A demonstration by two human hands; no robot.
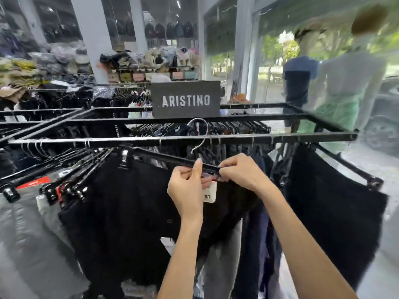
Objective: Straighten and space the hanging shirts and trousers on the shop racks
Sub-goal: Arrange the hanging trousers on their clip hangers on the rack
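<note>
A black clip hanger (164,157) with a silver hook (199,134) is lifted off the black rack rail (172,139), tilted down to the right, carrying black trousers (129,212). My left hand (185,186) grips the hanger bar near its right end, thumb up against it. My right hand (241,171) pinches the right clip and the waistband there. A white tag (210,194) hangs between my hands. More trousers hang on the rail to the left (71,169) and right (332,208).
A dark "ARISTINO" sign (185,100) stands on the rack top. Grey trousers (23,223) hang at the far left. Two mannequins (345,83) stand by the window at the right. Shelves of folded clothes (64,61) fill the back.
</note>
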